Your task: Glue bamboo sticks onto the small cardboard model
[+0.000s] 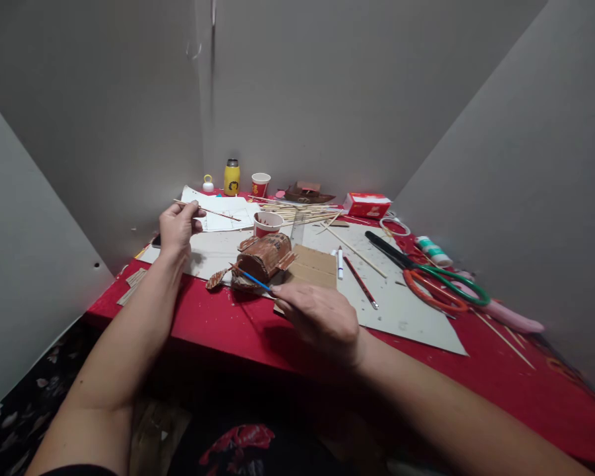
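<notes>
My left hand [178,221] is closed on a thin wooden stick [221,213], raised above the white sheets; its right-hand part is brown. In my right hand [320,317] is a slim blue paintbrush [254,279], its tip pointing left in front of the brown model. That model [268,256] looks like a rounded cardboard body with side flaps, coated in streaky brown. Beside it on the left lies a small brown paddle-shaped piece [217,278]. Just behind stands a paper cup [268,221] with brown smears inside its rim.
A grey board [411,311] covers much of the red table [213,317]. Large scissors [426,274], a dark red pencil [361,283] and a white marker [340,264] lie rightward. Behind are bamboo sticks [297,213], a model boat [307,193], a red box [367,205] and a yellow bottle [232,177].
</notes>
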A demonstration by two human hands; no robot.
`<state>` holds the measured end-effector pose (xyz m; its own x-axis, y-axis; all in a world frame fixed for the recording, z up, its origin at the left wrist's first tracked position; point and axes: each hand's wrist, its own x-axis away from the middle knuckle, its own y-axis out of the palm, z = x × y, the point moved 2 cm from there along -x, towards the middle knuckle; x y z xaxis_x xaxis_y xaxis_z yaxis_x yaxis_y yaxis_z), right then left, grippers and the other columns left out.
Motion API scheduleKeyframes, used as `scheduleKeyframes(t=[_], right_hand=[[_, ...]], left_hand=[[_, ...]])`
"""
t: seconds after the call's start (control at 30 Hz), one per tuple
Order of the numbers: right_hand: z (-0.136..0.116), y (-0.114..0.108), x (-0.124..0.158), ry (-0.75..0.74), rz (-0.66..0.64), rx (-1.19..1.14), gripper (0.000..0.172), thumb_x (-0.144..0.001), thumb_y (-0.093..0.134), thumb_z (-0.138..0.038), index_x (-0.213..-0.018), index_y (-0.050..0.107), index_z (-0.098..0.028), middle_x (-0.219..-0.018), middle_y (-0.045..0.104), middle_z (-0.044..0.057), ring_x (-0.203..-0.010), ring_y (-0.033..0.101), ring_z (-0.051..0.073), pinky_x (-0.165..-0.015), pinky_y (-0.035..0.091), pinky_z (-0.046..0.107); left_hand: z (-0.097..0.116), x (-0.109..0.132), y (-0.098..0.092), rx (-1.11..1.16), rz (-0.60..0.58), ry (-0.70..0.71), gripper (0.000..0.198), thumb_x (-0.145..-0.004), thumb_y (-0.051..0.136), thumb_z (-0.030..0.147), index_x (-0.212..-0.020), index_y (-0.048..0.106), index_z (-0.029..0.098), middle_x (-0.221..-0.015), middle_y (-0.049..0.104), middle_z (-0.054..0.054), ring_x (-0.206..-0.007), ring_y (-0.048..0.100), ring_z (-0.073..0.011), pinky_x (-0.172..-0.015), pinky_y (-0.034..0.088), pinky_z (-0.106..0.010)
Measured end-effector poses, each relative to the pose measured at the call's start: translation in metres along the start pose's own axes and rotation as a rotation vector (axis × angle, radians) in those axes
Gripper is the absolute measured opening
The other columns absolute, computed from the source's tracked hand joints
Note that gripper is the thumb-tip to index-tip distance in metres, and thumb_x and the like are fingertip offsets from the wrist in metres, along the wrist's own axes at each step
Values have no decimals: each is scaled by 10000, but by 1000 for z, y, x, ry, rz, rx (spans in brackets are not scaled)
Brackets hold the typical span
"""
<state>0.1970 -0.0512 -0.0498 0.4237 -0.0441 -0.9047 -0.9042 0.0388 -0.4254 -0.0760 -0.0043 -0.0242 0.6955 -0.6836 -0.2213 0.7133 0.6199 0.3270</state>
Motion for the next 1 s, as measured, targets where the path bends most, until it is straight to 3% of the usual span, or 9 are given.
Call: scheduleKeyframes(t=[0.43, 0.8, 1.0], right_hand=[[2, 13, 5, -57, -85, -2, 238, -895, 626, -59, -1121, 663, -124, -903, 775, 92, -809, 738, 140, -725, 622, 238], [-7, 12, 0, -49, -55, 51, 256, -888, 647, -70, -1128, 653, -158, -870, 779, 63, -772, 742, 137, -710, 623, 235], [-5, -1, -7, 111, 58, 126, 208, -888, 634, -59, -1024, 677, -211, -811, 781, 24, -701, 745, 138, -656, 601, 220]], left_hand=[[0, 1, 1, 20, -13, 3, 118, -744, 645, 201, -673, 558, 163, -593, 629, 19, -387, 450, -43, -404, 370, -172], [-2, -1, 1, 19, -10, 1, 140, -743, 655, 220, -663, 550, 172, -600, 628, 20, -389, 448, -45, -400, 371, -174], [-1, 0, 1, 9, -8, -18, 135, -750, 648, 219, -667, 552, 172, -595, 626, 21, -388, 449, -49, -401, 369, -177]])
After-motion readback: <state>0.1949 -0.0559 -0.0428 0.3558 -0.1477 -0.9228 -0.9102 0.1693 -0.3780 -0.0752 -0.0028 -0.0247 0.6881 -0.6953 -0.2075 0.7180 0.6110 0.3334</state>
